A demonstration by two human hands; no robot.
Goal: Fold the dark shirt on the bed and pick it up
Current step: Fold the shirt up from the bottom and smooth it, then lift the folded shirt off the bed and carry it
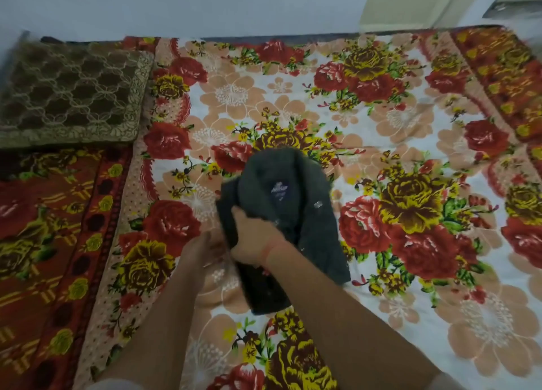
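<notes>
I see a brown lace-patterned cushion (pixel 70 90) at far left, lying on the flowered sheet (pixel 410 111). Behind runs a pale wall (pixel 205 5), with a cream door frame (pixel 404 5) at upper right.

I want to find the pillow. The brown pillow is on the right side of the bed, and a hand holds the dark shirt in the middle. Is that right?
Not quite. The head view shows the brown pillow on the left side of the bed, not the right. The rest holds: the right hand grips the dark shirt in the middle.
</notes>
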